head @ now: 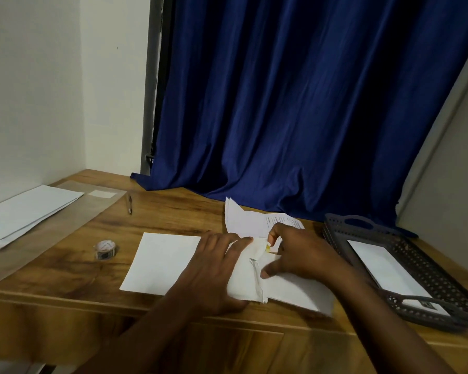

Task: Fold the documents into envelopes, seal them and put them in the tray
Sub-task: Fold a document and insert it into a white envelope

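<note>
Grey tray beside hands; tape roll left.

Both arms reach forward. The left hand lies flat, fingers straight. The right hand has bent fingers, pinching.

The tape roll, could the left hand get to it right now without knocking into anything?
Probably yes. The tape roll stands alone on bare wood left of the envelope, which the left hand presses flat; nothing stands between them, though letting go would free the envelope.
</note>
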A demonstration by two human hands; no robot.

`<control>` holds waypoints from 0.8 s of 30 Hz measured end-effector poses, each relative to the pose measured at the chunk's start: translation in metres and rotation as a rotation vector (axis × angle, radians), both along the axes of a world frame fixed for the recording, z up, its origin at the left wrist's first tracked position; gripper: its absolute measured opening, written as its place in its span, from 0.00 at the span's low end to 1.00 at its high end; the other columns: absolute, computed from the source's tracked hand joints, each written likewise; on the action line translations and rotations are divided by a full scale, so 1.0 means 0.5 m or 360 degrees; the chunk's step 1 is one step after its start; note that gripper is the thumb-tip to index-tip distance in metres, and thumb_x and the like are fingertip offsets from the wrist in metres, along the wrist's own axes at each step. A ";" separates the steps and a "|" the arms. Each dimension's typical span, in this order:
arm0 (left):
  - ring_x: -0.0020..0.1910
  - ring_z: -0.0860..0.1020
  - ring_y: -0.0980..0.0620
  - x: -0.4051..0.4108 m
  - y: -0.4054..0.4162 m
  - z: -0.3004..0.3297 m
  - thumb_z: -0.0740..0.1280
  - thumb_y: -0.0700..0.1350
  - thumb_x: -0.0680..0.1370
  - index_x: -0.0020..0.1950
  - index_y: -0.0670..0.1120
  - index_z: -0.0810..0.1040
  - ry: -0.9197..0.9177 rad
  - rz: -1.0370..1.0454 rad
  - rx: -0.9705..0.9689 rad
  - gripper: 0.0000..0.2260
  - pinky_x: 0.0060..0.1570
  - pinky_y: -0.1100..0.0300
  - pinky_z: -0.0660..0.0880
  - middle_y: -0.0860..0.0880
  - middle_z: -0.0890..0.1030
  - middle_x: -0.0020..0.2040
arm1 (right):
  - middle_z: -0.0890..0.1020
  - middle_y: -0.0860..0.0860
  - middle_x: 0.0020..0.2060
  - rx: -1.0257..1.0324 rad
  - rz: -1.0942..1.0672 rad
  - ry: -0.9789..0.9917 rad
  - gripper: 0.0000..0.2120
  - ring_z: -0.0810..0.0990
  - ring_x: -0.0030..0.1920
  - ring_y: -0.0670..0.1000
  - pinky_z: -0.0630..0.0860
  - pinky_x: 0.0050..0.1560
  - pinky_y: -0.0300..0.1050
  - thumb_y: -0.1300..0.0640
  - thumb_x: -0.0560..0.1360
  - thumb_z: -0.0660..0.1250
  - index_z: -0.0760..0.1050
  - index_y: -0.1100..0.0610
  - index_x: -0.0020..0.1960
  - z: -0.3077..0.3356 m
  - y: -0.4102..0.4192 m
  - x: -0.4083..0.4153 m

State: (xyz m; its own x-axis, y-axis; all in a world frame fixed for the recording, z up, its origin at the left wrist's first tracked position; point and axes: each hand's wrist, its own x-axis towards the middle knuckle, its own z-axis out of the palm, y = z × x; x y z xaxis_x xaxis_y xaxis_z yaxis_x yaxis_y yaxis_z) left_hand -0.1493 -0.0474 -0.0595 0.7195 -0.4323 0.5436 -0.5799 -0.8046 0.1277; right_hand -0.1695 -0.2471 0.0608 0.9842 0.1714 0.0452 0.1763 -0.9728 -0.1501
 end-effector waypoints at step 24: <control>0.71 0.65 0.51 0.011 0.002 -0.012 0.68 0.74 0.63 0.78 0.57 0.54 -0.0008 -0.0004 -0.0103 0.49 0.74 0.45 0.60 0.52 0.65 0.75 | 0.76 0.56 0.27 0.1835 -0.0220 0.0020 0.18 0.71 0.27 0.53 0.71 0.31 0.45 0.48 0.71 0.75 0.79 0.63 0.36 -0.145 -0.086 -0.084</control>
State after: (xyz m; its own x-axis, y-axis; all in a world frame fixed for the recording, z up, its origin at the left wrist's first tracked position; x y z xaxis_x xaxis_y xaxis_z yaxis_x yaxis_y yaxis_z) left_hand -0.1440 -0.0464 -0.0655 0.7157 -0.3976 0.5742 -0.5825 -0.7934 0.1768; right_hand -0.2114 -0.2904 -0.0115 0.9928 -0.0740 0.0943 0.0712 -0.2687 -0.9606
